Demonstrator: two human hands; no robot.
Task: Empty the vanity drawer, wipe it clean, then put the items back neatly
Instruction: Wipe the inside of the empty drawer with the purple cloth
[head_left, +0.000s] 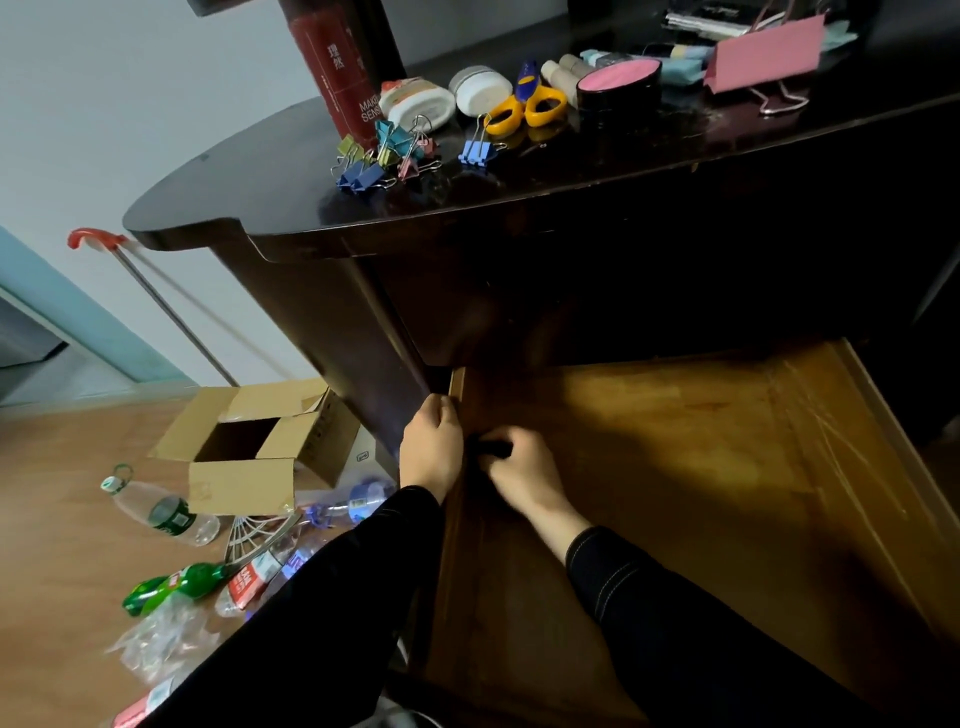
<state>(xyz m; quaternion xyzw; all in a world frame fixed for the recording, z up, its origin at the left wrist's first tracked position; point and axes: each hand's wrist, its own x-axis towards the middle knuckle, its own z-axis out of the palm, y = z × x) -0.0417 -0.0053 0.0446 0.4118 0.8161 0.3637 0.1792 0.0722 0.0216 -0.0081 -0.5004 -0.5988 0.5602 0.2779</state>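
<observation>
Gripping the left wall of the open drawer (675, 467), the left hand (431, 452) has its fingers curled over the top edge, close to the drawer's far left corner. Just to its right, the right hand (524, 470) sits inside the drawer with its fingers curled round a small dark object (491, 448); it is too dark to tell what it is. That object lies between the two hands, against the inner side of the left wall. Both arms wear dark sleeves. The wooden bottom of the drawer stretches bare to the right of the hands.

On the floor (52, 545) to the left lie several plastic bottles (161, 512) and, a little farther, an open cardboard box (249, 447).

Farther off, above the drawer, the dark table (260, 192) carries a heap of coloured binder clips (382, 158), yellow-handled scissors (530, 104), a white jar (480, 88), a round tin with a pink lid (618, 85), a tall red tube (332, 67) and, at the far right, a pink paper bag (763, 52).
</observation>
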